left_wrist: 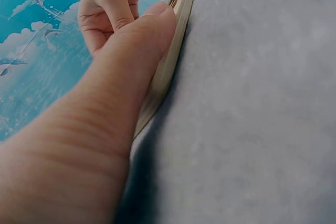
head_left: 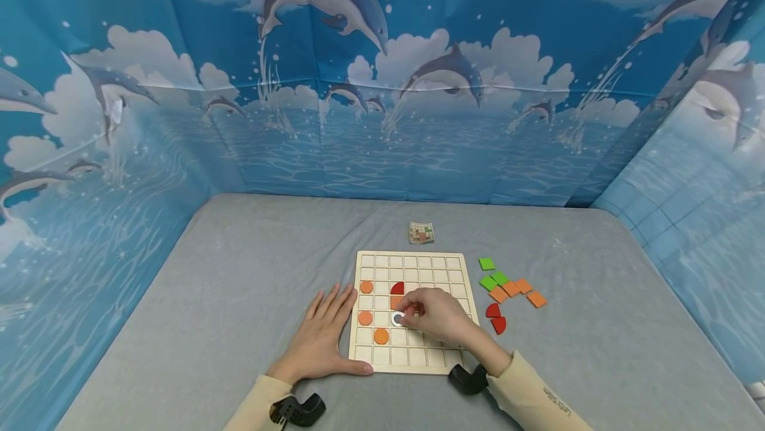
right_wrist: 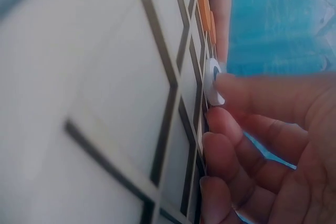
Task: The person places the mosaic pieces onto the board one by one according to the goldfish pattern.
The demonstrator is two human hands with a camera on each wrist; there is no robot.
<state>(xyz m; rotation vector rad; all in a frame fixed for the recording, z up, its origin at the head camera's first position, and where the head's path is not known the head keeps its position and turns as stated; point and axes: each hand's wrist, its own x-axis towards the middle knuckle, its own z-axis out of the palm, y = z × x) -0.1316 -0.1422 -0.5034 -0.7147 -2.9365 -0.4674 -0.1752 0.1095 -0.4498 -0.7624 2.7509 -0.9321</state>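
- A blue cloth [head_left: 358, 152] printed with dolphins, clouds and water stands behind and beside the table.
- The table [head_left: 269, 238] is covered in plain grey fabric.
- A pale wooden board [head_left: 412, 369], divided into a grid of square cells, lies flat on it.
- The left hand [head_left: 323, 335] rests at the board's left edge, fingers straight and close together, thumb spread out to the near left corner.
- The right hand [head_left: 439, 315] is over the middle of the board, fingers bent, thumb and forefinger pinching a white ring.
- Black wrist mounts [head_left: 469, 379] sit by both cuffs.
- A small patterned card [head_left: 422, 232] lies just beyond the board's far edge.
- Right of the board, three green squares [head_left: 487, 263] and four orange squares [head_left: 536, 299] lie in a loose cluster; two rounded red pieces [head_left: 499, 325] lie nearer the person.
- Three orange discs [head_left: 381, 336] sit in cells towards the board's left.
- Another red piece [head_left: 397, 288] sits directly beyond a single orange square [head_left: 396, 302].
- The white ring [right_wrist: 212, 83] is at the next cell nearer the person.
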